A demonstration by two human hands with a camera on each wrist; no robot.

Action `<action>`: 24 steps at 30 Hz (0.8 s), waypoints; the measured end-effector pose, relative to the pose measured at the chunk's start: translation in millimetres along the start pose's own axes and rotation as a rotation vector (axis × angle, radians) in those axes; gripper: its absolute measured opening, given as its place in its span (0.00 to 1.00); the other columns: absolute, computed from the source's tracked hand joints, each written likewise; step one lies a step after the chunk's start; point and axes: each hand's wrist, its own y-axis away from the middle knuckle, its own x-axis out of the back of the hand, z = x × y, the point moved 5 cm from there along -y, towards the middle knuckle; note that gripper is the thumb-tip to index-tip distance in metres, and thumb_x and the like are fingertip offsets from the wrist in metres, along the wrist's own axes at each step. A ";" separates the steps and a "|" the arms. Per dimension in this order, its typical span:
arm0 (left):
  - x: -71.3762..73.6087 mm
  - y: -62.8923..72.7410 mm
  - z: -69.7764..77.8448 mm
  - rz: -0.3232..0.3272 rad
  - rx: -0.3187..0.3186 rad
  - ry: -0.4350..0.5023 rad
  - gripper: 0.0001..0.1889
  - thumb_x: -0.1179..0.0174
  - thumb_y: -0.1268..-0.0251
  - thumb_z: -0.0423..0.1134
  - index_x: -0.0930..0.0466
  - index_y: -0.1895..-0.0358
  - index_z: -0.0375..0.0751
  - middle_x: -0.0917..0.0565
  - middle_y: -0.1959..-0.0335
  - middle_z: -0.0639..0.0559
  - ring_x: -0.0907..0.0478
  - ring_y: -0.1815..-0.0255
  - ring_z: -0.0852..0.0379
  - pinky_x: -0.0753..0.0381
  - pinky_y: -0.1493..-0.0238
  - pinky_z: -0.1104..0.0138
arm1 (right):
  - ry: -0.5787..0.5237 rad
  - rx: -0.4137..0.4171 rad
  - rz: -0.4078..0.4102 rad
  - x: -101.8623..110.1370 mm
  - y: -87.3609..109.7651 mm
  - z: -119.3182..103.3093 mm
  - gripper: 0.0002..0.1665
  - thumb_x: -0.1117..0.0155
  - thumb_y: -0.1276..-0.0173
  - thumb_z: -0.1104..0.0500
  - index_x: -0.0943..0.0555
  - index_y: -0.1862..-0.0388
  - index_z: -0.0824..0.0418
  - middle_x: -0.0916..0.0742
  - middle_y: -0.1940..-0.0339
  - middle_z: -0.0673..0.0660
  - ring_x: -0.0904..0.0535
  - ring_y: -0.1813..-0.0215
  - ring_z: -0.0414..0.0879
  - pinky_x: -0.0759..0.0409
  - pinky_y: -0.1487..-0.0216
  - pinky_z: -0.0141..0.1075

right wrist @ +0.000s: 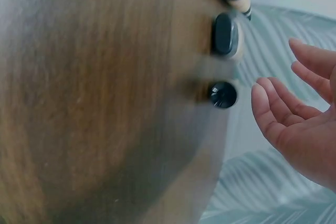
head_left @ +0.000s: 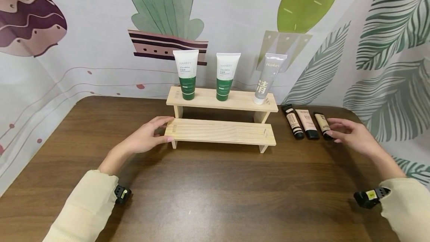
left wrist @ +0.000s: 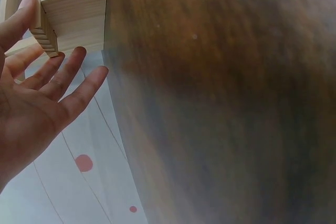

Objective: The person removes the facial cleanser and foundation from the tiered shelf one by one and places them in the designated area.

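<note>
My left hand [head_left: 147,133] is at the left end of the light wooden two-step stand [head_left: 220,131]. Its thumb touches the lower plank's front corner and its forefinger reaches the back corner; in the left wrist view the other fingers [left wrist: 65,77] spread out fairly straight. On the right, my right hand [head_left: 351,135] hovers beside a small beige tube with a black cap [head_left: 323,125], fingers loosely bent. The right wrist view shows a gap between that hand [right wrist: 299,111] and the tube's black cap [right wrist: 223,95]. Left of it lie a pink tube [head_left: 307,123] and a beige-and-black tube [head_left: 293,121].
Two white-and-green tubes, left [head_left: 187,74] and middle [head_left: 226,75], and a grey tube [head_left: 270,77] stand on caps along the upper plank [head_left: 208,97]. Brown wooden table [head_left: 215,197] lies in front. A patterned cloth [head_left: 235,14] hangs behind the table.
</note>
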 end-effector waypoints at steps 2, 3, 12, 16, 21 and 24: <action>0.0 0.0 -0.1 -0.001 0.003 -0.001 0.32 0.40 0.40 0.34 0.42 0.35 0.28 0.39 0.38 0.33 0.36 0.41 0.37 0.28 0.46 0.52 | 0.012 0.016 -0.008 -1.6 -0.3 -7.6 0.30 0.42 0.34 0.58 0.36 0.38 0.74 0.25 0.51 0.76 0.20 0.67 0.35 0.19 0.70 0.36; 0.0 0.0 -0.2 -0.001 0.003 -0.001 0.32 0.40 0.40 0.34 0.42 0.35 0.28 0.39 0.39 0.33 0.36 0.41 0.37 0.28 0.46 0.52 | 0.013 0.033 -0.009 -2.4 -0.5 -12.1 0.30 0.41 0.34 0.59 0.36 0.39 0.74 0.24 0.52 0.75 0.21 0.67 0.34 0.19 0.70 0.36; -0.3 -0.8 -0.7 0.001 -0.002 0.002 0.31 0.40 0.40 0.32 0.42 0.35 0.27 0.39 0.39 0.33 0.36 0.41 0.37 0.28 0.46 0.52 | 0.041 0.229 0.038 -10.3 -2.6 -60.5 0.23 0.36 0.41 0.66 0.27 0.46 0.70 0.19 0.64 0.42 0.23 0.67 0.29 0.22 0.75 0.29; -0.2 -0.7 -1.0 0.003 -0.008 -0.001 0.31 0.40 0.41 0.32 0.41 0.36 0.27 0.39 0.39 0.32 0.36 0.41 0.37 0.28 0.46 0.52 | 0.049 0.258 0.015 -17.0 -4.5 -78.0 0.23 0.35 0.41 0.65 0.25 0.47 0.68 0.19 0.63 0.44 0.24 0.66 0.29 0.23 0.74 0.27; 0.0 -0.7 -1.5 0.002 -0.002 -0.008 0.31 0.40 0.40 0.33 0.41 0.35 0.28 0.39 0.39 0.33 0.36 0.41 0.37 0.28 0.46 0.52 | 0.025 0.313 -0.019 -27.3 -6.5 -98.2 0.22 0.34 0.43 0.67 0.24 0.47 0.67 0.19 0.62 0.47 0.23 0.66 0.32 0.24 0.72 0.26; 0.2 -0.8 -1.3 0.003 0.002 -0.013 0.31 0.40 0.40 0.33 0.41 0.35 0.28 0.39 0.39 0.33 0.36 0.41 0.37 0.28 0.46 0.51 | 0.011 0.341 -0.043 -32.6 -6.4 -108.6 0.22 0.34 0.43 0.67 0.24 0.47 0.64 0.19 0.61 0.42 0.23 0.64 0.33 0.24 0.69 0.25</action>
